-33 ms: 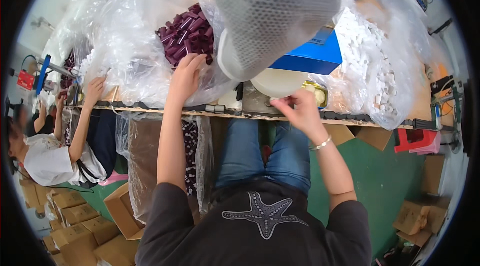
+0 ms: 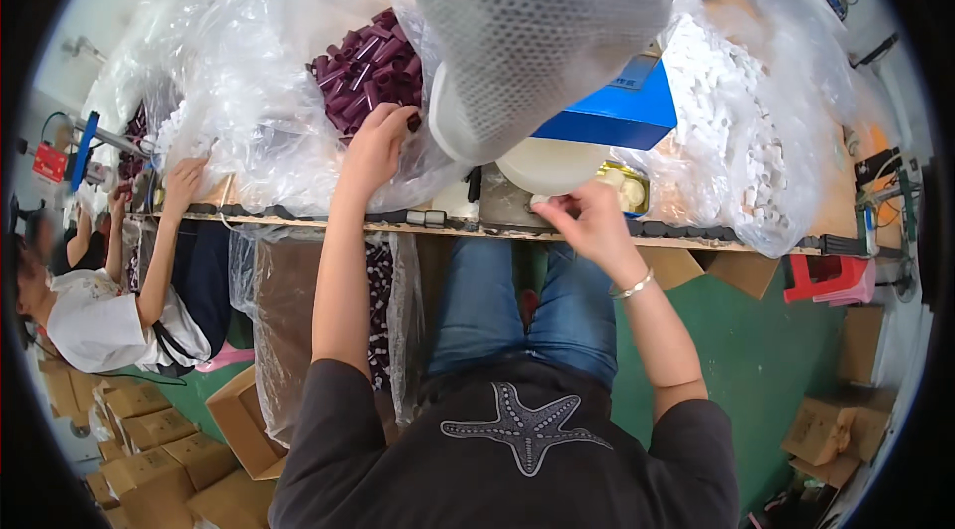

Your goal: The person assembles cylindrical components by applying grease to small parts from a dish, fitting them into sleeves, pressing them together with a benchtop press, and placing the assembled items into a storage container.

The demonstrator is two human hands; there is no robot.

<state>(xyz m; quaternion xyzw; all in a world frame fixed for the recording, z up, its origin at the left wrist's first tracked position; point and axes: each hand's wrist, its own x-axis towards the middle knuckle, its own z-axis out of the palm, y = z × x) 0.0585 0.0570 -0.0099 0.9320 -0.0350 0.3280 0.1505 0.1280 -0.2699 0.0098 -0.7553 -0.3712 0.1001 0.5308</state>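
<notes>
My left hand (image 2: pixel 376 153) is at the near edge of a pile of glossy dark purple tubes (image 2: pixel 370 71) on clear plastic sheeting. Its fingers are closed on one short purple tube (image 2: pixel 414 120), most of it hidden. Over the near edge of the bench, my right hand (image 2: pixel 595 222) pinches a small white piece (image 2: pixel 538 199) between thumb and finger. Just beyond that hand are a pale round lid-like thing (image 2: pixel 557 166) and a small yellow tin (image 2: pixel 625 189) holding cream-coloured pieces. A grey mesh-textured object (image 2: pixel 547 31) hangs close to the camera and hides the bench middle.
A blue box (image 2: pixel 627 109) sits behind the tin. White small parts (image 2: pixel 731 111) lie heaped in plastic at right. A co-worker (image 2: pixel 119 315) works at left. Cardboard boxes (image 2: pixel 149 479) stack at lower left; a red stool (image 2: pixel 828 278) stands at right. A plastic-lined carton (image 2: pixel 298 330) is below the bench.
My right hand has shifted slightly left with the small white piece. The fingers of my left hand have curled a little at the edge of the purple pile.
</notes>
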